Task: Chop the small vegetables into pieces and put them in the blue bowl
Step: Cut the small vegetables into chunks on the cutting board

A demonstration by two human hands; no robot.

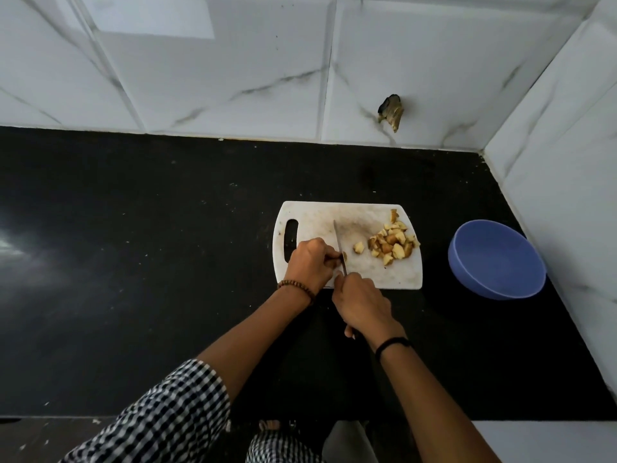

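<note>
Mostly a black, speckled worktop [133,262] fills the view, with a glare of light at its far left, and white marble-look wall tiles [200,78] rise behind it. A checked sleeve [173,406] comes in at the lower left. Right of centre on the worktop lies a white cutting board [384,275], its handle slot at the left end. The left hand [309,264], with a bead bracelet [297,286] at the wrist, rests on the board, its curled fingers pinching a small vegetable piece [344,256] against the blade. The right hand [362,305], wearing a black wristband [392,344], grips the knife [339,242] by the handle, blade tip pointing toward the back wall. One loose chunk [359,247] lies right of the blade, then a pile of chopped pieces [394,243] at the board's right end. Above, a tile shows a chipped hole [391,111]. The blue bowl [494,289] sits on the worktop right of the board, apart from it, near the tiled side wall [567,162].
</note>
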